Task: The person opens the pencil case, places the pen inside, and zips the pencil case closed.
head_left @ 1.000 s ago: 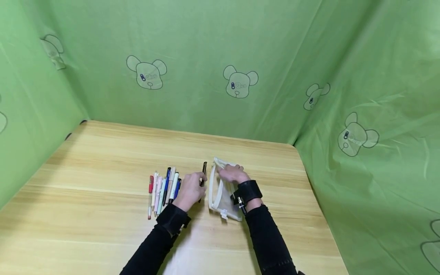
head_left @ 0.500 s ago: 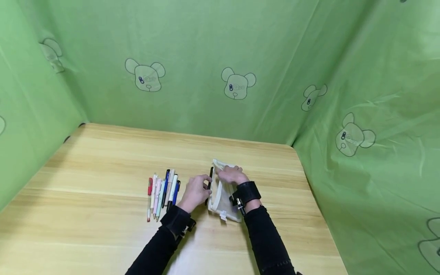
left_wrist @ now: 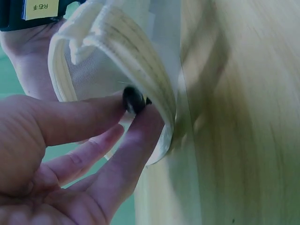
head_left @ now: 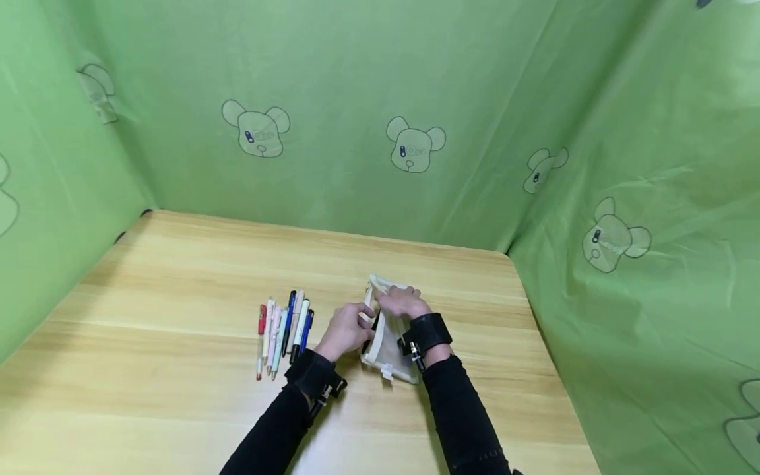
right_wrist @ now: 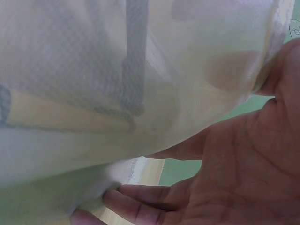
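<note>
A white mesh zip pencil pouch (head_left: 388,353) lies on the table with its mouth spread toward the left. My right hand (head_left: 405,302) holds the pouch near its far end, thumb over the zip edge. Between thumb and finger, my left hand (head_left: 347,330) pinches a black pen (left_wrist: 133,99) inside the pouch opening; in the left wrist view only its dark end shows. Through the cloudy mesh (right_wrist: 168,103) in the right wrist view, a dark straight shape is visible, too blurred to identify. Fingers of my right hand (right_wrist: 239,154) lie along the pouch's outside.
Left of my hands, several pens lie side by side, among them a red-capped pen (head_left: 260,340), a white pen with a black end (head_left: 301,326) and a blue pen (head_left: 306,330). Green cloth (head_left: 332,99) with bear faces surrounds the wooden table (head_left: 196,277).
My left hand has carried the black pen rightward from the table beside the pouch into its opening. The right hand stays on the pouch.
</note>
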The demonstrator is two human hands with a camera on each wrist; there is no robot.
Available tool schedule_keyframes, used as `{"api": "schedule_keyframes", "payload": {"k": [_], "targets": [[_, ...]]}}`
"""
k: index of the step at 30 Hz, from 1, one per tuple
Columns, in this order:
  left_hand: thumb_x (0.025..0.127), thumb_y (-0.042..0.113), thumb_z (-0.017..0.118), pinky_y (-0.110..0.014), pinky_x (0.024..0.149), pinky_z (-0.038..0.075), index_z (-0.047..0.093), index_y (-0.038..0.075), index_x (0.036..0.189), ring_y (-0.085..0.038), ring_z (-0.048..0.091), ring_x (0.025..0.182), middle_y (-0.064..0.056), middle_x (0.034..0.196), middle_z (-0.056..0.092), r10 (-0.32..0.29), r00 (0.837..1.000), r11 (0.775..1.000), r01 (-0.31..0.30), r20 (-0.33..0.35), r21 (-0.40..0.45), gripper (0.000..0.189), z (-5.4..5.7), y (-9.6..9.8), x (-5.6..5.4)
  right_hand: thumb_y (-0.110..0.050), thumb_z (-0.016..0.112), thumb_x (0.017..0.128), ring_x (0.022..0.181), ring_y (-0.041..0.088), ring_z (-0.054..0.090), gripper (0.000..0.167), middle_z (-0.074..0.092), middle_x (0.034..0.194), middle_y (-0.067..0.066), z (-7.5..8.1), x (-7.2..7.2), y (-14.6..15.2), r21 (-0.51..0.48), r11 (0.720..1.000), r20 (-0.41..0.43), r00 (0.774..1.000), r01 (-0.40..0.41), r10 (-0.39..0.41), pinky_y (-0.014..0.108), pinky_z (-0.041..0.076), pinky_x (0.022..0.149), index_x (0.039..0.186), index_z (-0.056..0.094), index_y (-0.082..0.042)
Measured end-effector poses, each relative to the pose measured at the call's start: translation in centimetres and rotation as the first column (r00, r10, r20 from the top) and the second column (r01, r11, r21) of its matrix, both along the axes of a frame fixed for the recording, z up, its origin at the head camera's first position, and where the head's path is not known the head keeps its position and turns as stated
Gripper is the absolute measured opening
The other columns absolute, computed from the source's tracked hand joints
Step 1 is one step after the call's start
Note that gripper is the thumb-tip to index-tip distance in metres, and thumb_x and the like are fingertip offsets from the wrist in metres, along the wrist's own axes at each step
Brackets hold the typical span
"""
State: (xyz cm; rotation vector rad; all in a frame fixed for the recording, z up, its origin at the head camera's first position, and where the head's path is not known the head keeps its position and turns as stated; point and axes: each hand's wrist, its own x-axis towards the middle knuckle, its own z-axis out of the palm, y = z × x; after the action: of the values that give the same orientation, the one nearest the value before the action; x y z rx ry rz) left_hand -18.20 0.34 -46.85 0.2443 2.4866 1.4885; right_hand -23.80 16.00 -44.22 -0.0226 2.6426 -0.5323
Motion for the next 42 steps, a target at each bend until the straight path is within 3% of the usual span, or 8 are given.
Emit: {"api": "schedule_keyframes", "payload": {"k": [11, 18, 23, 30, 34, 36, 39, 42], "targets": [[0.073, -0.013, 0.065, -0.03, 0.068, 0.061, 0.068, -0.002, 0.111, -0.02, 0.07, 0.081, -0.018, 0.092, 0.074, -0.056, 0.996, 0.998, 0.054, 0.07, 0.038, 0.039, -1.1, 1.0, -0.9, -0.049, 0.031, 0.102, 0.13, 0.047, 0.042, 0.068, 0.053, 0.138, 0.03, -0.1, -0.1, 0.2, 0.003, 1.0, -0.02, 1.0, -0.01, 0.01, 0.058, 0.037, 0.109, 0.137, 0.054, 0.006], [0.071, -0.012, 0.065, -0.027, 0.066, 0.057, 0.068, 0.0, 0.108, -0.017, 0.064, 0.074, -0.012, 0.087, 0.071, -0.057, 0.997, 0.998, 0.056, 0.048, 0.015, 0.039, -1.5, 1.1, -1.3, -0.046, 0.032, 0.102, 0.128, 0.046, 0.043, 0.065, 0.055, 0.137, 0.028, -0.2, -0.4, -0.1, -0.001, 0.999, -0.024, 0.999, -0.034, 0.034, 0.057, 0.037, 0.108, 0.132, 0.056, 0.005], [0.068, -0.013, 0.062, -0.027, 0.069, 0.056, 0.067, -0.002, 0.112, -0.019, 0.064, 0.078, -0.013, 0.091, 0.071, -0.074, 0.997, 0.997, 0.074, 0.016, 0.031, 0.045, -1.7, 1.4, -1.6, -0.045, 0.031, 0.101, 0.126, 0.045, 0.044, 0.065, 0.056, 0.137, 0.026, -0.1, -0.6, -0.2, 0.012, 0.999, -0.029, 0.998, -0.048, 0.048, 0.056, 0.036, 0.109, 0.133, 0.056, 0.005], [0.072, -0.011, 0.06, -0.026, 0.067, 0.051, 0.065, 0.002, 0.103, -0.021, 0.057, 0.081, -0.011, 0.09, 0.064, -0.093, 0.995, 0.995, 0.092, -0.024, -0.032, 0.034, -1.8, 2.0, -1.5, -0.046, 0.032, 0.101, 0.126, 0.044, 0.044, 0.067, 0.055, 0.138, 0.028, -0.1, -0.5, -0.3, -0.003, 0.999, -0.02, 0.999, -0.039, 0.038, 0.057, 0.035, 0.109, 0.137, 0.054, 0.007], [0.079, -0.008, 0.061, -0.035, 0.078, 0.057, 0.064, 0.002, 0.117, -0.027, 0.064, 0.092, -0.018, 0.105, 0.07, -0.141, 0.989, 0.985, 0.136, -0.037, -0.11, 0.039, -1.6, 2.2, -1.3, -0.045, 0.032, 0.102, 0.128, 0.045, 0.043, 0.066, 0.054, 0.14, 0.028, -0.2, -0.4, -0.2, -0.001, 0.999, -0.018, 0.999, -0.038, 0.038, 0.057, 0.035, 0.11, 0.138, 0.053, 0.006], [0.081, -0.007, 0.06, -0.042, 0.092, 0.057, 0.06, 0.002, 0.13, -0.034, 0.066, 0.106, -0.022, 0.121, 0.069, -0.178, 0.983, 0.974, 0.169, -0.051, -0.149, 0.05, -1.4, 2.3, -1.3, -0.046, 0.032, 0.102, 0.128, 0.045, 0.042, 0.066, 0.054, 0.139, 0.028, -0.2, -0.4, -0.1, -0.005, 0.999, -0.016, 0.999, -0.033, 0.033, 0.057, 0.036, 0.109, 0.137, 0.054, 0.006], [0.08, -0.01, 0.061, -0.048, 0.108, 0.05, 0.049, 0.003, 0.146, -0.04, 0.059, 0.126, -0.024, 0.142, 0.059, -0.219, 0.974, 0.964, 0.208, -0.058, -0.163, 0.069, -1.2, 2.3, -1.1, -0.045, 0.032, 0.103, 0.126, 0.044, 0.042, 0.064, 0.055, 0.136, 0.027, -0.2, -0.4, -0.1, -0.01, 0.999, -0.018, 0.999, -0.04, 0.039, 0.056, 0.035, 0.11, 0.132, 0.056, 0.006], [0.077, -0.012, 0.063, -0.049, 0.114, 0.045, 0.043, 0.003, 0.151, -0.04, 0.055, 0.133, -0.022, 0.151, 0.052, -0.249, 0.965, 0.96, 0.234, -0.081, -0.156, 0.078, -1.1, 2.2, -1.1, -0.044, 0.032, 0.103, 0.127, 0.045, 0.042, 0.063, 0.055, 0.137, 0.028, 0.0, -0.4, -0.2, -0.014, 0.999, -0.028, 0.998, -0.051, 0.051, 0.058, 0.032, 0.112, 0.13, 0.058, 0.007]]}}
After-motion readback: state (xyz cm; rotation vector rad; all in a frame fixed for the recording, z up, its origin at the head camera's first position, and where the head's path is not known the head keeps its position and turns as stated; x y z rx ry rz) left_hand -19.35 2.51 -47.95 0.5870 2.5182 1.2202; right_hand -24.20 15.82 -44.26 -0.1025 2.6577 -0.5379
